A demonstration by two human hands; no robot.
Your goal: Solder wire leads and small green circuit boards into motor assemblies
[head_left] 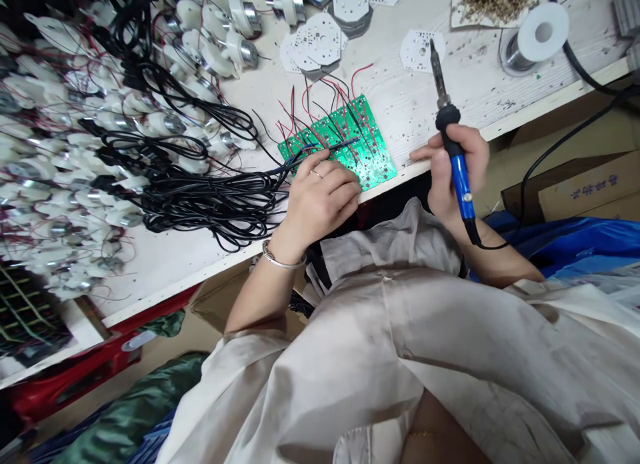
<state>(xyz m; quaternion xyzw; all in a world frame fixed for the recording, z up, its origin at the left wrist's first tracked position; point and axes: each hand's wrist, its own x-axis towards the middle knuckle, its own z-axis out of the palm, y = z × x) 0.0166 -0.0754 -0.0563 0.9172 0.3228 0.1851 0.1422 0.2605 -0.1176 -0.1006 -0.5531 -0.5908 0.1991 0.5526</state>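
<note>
My left hand point(323, 201) lies over the near left edge of a green circuit board point(381, 164), its fingers curled at the end of a black cable point(346, 144) that crosses the board. Its fingertips are partly hidden. Thin red and black wires point(340, 111) rise from the board. To the right, my right hand point(477, 159) is closed round a soldering iron point(461, 184) with a blue and black handle. The iron's metal tip points away from me and, in this view, overlaps a small white circuit board point(417, 51). Whether the tip touches it I cannot tell.
Bundled black cables point(215, 197) lie left of the green board, beside a big heap of white parts with small motors point(120, 124). White octagonal boards point(317, 41) are stacked behind. A solder spool point(543, 34) and a tray of brown grains point(493, 1) stand at the far right.
</note>
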